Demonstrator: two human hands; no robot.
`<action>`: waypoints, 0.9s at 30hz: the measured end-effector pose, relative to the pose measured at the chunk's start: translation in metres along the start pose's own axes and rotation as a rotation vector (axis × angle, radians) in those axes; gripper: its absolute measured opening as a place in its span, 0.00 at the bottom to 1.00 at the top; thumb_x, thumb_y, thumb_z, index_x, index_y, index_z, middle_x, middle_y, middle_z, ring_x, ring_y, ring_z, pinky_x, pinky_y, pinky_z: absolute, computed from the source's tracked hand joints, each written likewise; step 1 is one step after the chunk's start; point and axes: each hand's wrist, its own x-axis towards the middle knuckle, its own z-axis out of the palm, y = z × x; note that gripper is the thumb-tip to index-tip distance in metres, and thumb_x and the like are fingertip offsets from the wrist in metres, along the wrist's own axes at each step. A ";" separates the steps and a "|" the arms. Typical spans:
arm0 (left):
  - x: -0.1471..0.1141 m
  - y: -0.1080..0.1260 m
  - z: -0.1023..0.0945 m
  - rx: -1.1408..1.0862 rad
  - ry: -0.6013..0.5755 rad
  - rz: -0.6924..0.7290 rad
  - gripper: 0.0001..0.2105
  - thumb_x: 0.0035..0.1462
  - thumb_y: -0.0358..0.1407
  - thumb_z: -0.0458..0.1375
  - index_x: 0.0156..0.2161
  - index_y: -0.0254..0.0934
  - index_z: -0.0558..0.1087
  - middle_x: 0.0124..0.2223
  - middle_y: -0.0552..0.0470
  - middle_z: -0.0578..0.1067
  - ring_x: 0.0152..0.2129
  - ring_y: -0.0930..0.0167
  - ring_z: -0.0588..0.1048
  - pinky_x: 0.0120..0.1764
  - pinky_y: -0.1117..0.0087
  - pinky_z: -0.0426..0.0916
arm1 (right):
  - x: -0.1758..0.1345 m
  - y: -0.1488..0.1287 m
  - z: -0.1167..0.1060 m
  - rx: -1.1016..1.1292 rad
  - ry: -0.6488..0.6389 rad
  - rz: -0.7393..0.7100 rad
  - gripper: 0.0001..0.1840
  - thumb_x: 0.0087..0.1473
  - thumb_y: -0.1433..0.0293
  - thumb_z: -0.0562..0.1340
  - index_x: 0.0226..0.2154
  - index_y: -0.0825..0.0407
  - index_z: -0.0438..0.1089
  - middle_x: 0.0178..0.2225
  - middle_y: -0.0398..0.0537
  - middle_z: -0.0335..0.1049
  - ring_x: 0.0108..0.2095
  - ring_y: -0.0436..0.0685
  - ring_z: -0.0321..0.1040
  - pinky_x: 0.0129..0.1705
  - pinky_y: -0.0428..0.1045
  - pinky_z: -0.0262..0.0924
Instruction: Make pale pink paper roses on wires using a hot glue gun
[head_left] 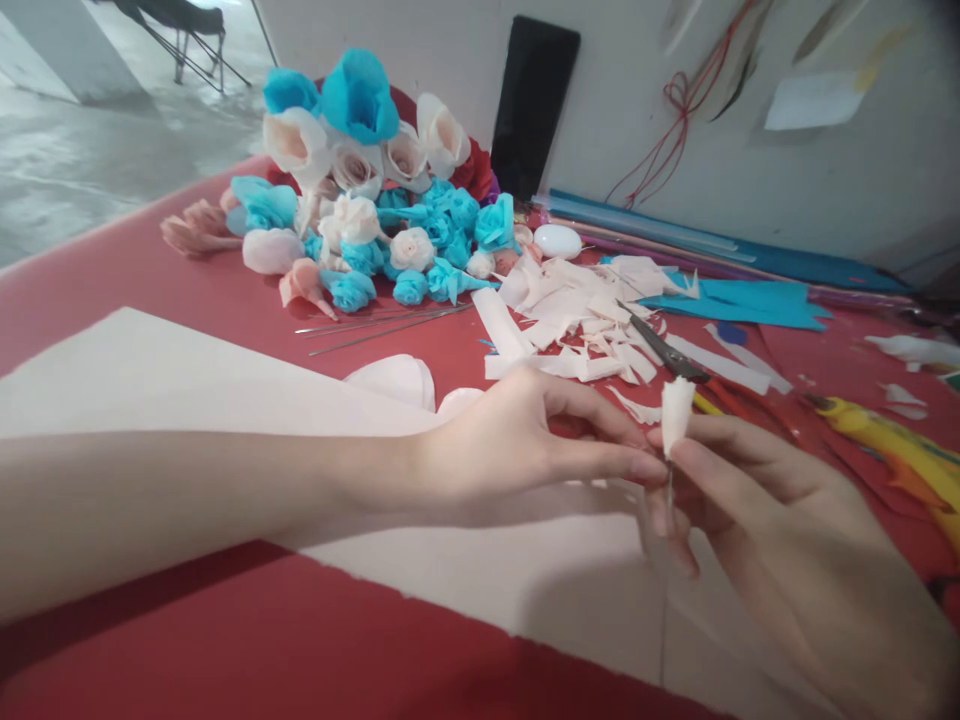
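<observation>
Above a large white paper sheet [465, 560], both hands meet at a small rolled cream paper bud [677, 405] on a thin wire stem [663, 620]. The thumb and finger of my right hand [795, 540] pinch the bud at its base. My left hand [517, 435] reaches in from the left, its thumb and fingertips closed on the stem just below the bud. The bud stands upright with a ragged top edge, and the wire hangs down below the fingers. Behind my left wrist lie rounded white paper petals [394, 378], partly hidden.
Blue, white and pink paper flowers [360, 220] are heaped at the back of the red table [202, 630]. Cream paper scraps [577, 310], scissors [664, 345], loose wires [382, 328] and blue paper strips [742, 300] lie beyond my hands. A yellow glue gun [885, 445] rests at the right.
</observation>
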 end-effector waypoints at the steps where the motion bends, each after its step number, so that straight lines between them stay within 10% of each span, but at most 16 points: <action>1: 0.000 -0.001 0.000 0.001 -0.001 -0.001 0.07 0.49 0.33 0.60 0.31 0.29 0.74 0.28 0.53 0.74 0.28 0.79 0.71 0.32 0.83 0.67 | 0.000 0.000 0.001 -0.004 0.017 -0.004 0.09 0.42 0.60 0.67 0.25 0.46 0.72 0.17 0.44 0.66 0.14 0.49 0.60 0.12 0.41 0.58; 27: 0.000 0.002 -0.002 0.094 0.021 -0.068 0.07 0.52 0.31 0.57 0.31 0.30 0.76 0.32 0.50 0.77 0.31 0.73 0.73 0.34 0.78 0.68 | 0.017 -0.017 -0.007 0.114 0.220 -0.075 0.10 0.42 0.63 0.67 0.25 0.53 0.70 0.25 0.45 0.63 0.18 0.49 0.61 0.11 0.42 0.58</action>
